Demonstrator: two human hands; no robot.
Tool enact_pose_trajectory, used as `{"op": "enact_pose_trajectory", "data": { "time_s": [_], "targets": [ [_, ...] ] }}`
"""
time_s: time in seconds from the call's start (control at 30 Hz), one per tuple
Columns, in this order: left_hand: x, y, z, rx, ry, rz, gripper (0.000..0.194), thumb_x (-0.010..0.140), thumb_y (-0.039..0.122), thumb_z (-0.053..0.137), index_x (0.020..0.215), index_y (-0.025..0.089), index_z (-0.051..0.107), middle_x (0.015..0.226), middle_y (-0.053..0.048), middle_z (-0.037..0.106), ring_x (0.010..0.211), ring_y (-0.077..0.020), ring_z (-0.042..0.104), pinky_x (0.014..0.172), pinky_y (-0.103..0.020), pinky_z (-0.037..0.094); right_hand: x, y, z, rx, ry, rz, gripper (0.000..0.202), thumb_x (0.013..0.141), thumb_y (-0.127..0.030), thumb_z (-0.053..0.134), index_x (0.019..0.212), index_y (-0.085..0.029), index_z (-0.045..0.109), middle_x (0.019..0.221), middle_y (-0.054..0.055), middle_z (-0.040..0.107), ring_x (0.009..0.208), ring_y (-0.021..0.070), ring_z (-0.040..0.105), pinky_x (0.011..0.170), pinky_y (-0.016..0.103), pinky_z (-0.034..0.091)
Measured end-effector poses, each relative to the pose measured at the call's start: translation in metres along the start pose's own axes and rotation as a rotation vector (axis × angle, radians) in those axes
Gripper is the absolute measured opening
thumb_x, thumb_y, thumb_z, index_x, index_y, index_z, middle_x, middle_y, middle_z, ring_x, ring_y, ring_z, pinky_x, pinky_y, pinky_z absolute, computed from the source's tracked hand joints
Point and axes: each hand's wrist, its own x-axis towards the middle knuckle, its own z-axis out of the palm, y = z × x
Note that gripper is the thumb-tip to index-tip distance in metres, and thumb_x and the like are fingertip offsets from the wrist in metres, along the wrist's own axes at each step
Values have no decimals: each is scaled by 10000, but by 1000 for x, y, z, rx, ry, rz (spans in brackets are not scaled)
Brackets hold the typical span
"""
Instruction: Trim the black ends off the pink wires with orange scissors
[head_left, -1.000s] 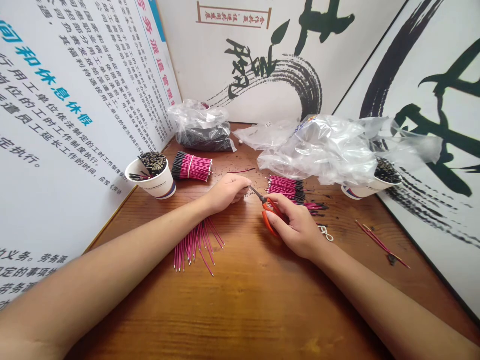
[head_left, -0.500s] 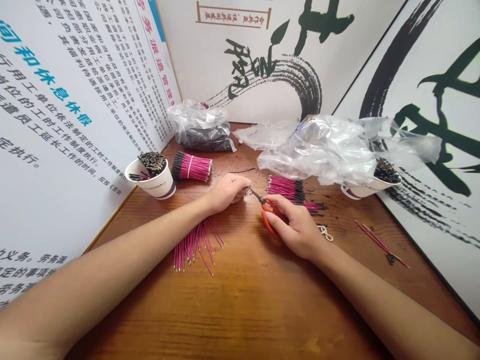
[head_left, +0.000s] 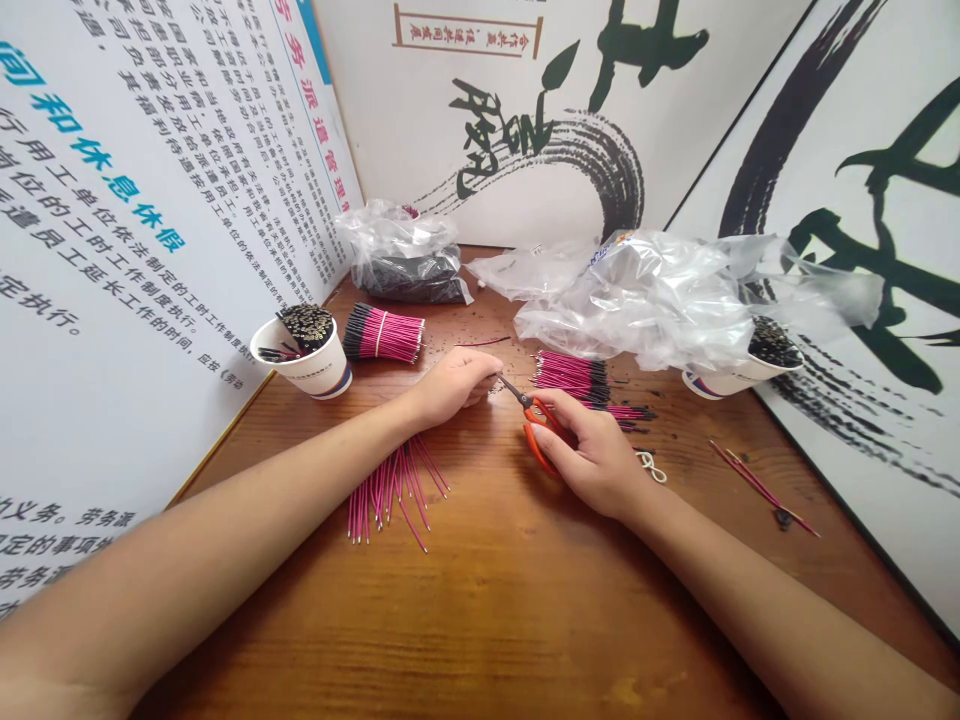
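My right hand (head_left: 589,445) is wrapped round the orange handles of small scissors (head_left: 538,435), whose dark blades point up and left. The blade tips meet the fingertips of my left hand (head_left: 456,385). Those fingers are closed, and whatever they pinch is too small or hidden to name. Loose pink wires (head_left: 390,490) with silvery ends fan out on the table below my left wrist, partly covered by it. Right of the scissors, behind my right hand, lies a pile of pink wires with black ends (head_left: 570,375). A banded bundle of such wires (head_left: 384,333) lies behind my left hand.
A paper cup (head_left: 311,375) of black pieces stands at the left, another cup (head_left: 720,380) at the right under clear plastic bags (head_left: 637,300). A bag with black contents (head_left: 409,270) lies at the back. White string (head_left: 651,466) and stray wires (head_left: 765,487) lie right on the table (head_left: 480,600).
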Motion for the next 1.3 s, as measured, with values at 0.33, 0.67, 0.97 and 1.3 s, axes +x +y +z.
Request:
{"op": "enact_pose_trajectory", "data": {
  "time_s": [0.33, 0.67, 0.97, 1.3],
  "targets": [
    [0, -2, -1, 2, -12, 11, 394, 901, 134, 382, 526, 190, 273, 480, 69, 225, 427, -55, 183, 435, -216, 158, 0, 0, 1, -9, -6, 6, 273, 935, -336, 495, 1145, -179, 574, 696, -30, 593, 592, 125, 526, 597, 235, 368],
    [0, 0, 0, -8, -1, -3, 390, 895, 139, 391, 525, 187, 278, 477, 70, 229, 423, -52, 186, 434, -209, 173, 0, -1, 0, -20, 0, 11, 237, 936, -333, 494, 1103, -187, 576, 691, -31, 584, 592, 127, 524, 599, 236, 369],
    [0, 0, 1, -17, 9, -8, 388, 887, 153, 410, 524, 188, 278, 476, 68, 242, 421, -51, 193, 429, -205, 171, 0, -1, -1, -25, -10, 12, 242, 936, -330, 493, 1110, -187, 580, 689, -34, 582, 596, 125, 524, 601, 235, 371],
    [2, -7, -4, -77, 91, 161, 367, 828, 234, 451, 512, 198, 268, 493, 68, 220, 437, -54, 205, 438, -212, 179, 0, 1, 2, -41, 27, 16, 304, 933, -340, 500, 1172, -180, 597, 707, -16, 625, 604, 138, 553, 606, 242, 394]
  ]
}}
